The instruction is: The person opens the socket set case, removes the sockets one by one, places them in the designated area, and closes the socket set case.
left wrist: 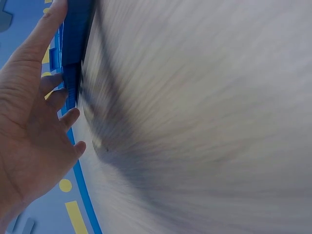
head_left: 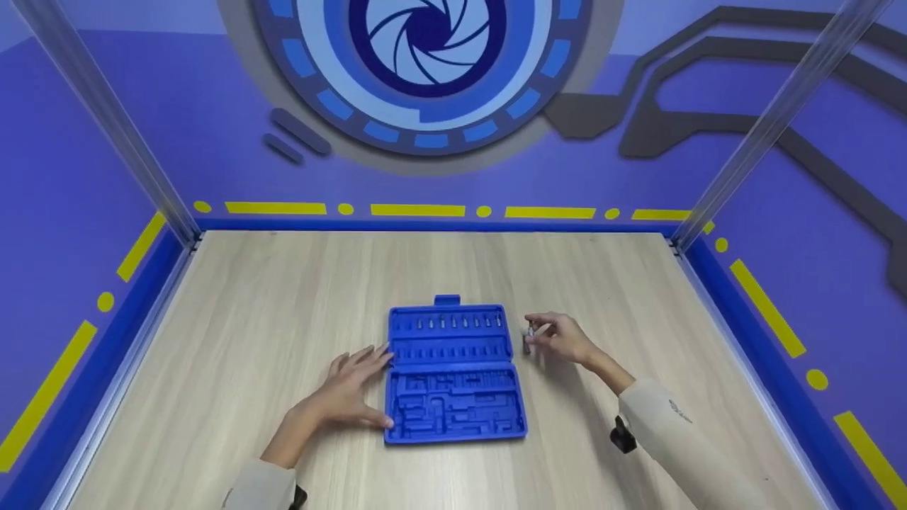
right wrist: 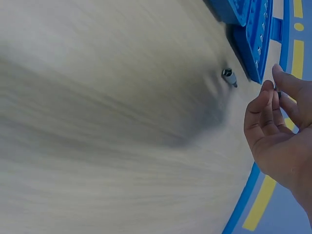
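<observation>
An opened blue plastic tool case (head_left: 453,414) lies flat on the wooden table, its moulded slots facing up. A row of small metal bits (head_left: 453,321) fills most of the lid's upper row. Fingers spread, my left hand (head_left: 347,389) rests along the case's left edge, the thumb at its lower corner. Right of the lid, my right hand (head_left: 563,338) pinches a small dark metal bit (right wrist: 279,92) between thumb and fingertips, mostly hidden by them. Below those fingers, a short silver socket-like piece (right wrist: 229,76) with a hollow end lies on the table.
The wooden table (head_left: 248,304) extends around the case on all sides. Blue-purple printed walls (head_left: 163,127) with yellow dashes enclose its back and sides, with metal posts (head_left: 134,142) at the corners. A latch tab (head_left: 447,300) sticks out from the lid's far edge.
</observation>
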Available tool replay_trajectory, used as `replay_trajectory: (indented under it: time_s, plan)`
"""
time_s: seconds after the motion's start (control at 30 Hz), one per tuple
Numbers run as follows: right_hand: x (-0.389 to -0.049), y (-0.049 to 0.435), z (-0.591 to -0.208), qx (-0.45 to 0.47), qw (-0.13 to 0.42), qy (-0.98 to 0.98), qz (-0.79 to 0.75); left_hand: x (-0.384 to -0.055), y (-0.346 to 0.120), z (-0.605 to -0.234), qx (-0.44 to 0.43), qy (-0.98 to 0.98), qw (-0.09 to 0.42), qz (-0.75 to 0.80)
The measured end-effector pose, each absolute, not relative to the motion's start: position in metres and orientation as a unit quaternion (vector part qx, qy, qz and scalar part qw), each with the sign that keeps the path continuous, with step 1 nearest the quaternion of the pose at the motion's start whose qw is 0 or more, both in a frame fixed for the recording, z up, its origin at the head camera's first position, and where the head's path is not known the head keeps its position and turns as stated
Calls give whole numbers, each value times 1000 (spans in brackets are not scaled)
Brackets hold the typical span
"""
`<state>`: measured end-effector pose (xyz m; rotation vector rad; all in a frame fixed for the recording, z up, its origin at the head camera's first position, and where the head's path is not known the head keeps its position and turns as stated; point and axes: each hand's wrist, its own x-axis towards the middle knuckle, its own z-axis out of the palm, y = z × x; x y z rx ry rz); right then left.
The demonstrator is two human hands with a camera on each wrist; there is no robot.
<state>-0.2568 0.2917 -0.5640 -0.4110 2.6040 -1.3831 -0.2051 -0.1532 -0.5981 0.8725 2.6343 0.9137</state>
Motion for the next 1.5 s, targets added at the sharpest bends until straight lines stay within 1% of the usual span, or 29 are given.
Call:
replay_trajectory:
  time_s: [0.13, 0.3, 0.5, 0.7, 0.83, 1.1, 1.33, 1.5]
  plan:
    - [-257, 305, -570, -141, 75, 883, -441, -204, -151, -597, 296, 897, 114, 309]
    - [-258, 313, -576, -161, 81, 888, -422, -204, -152, -597, 287, 898, 122, 311]
    - [-255, 313, -581, -176, 94, 893, -403, -206, -153, -596, 289, 897, 119, 312]
    - [-255, 311, -588, -196, 81, 906, -365, -207, -153, -597, 292, 895, 117, 316]
    - [-257, 310, -593, -188, 78, 907, -368, -206, -153, -597, 288, 896, 117, 316]
    - [-257, 310, -594, -150, 101, 896, -405, -206, -152, -596, 279, 900, 128, 310]
    - [-256, 309, -595, -154, 95, 889, -420, -206, -153, -595, 279, 898, 127, 316]
    - [-257, 314, -593, -140, 104, 882, -437, -205, -153, -596, 279, 897, 129, 318]
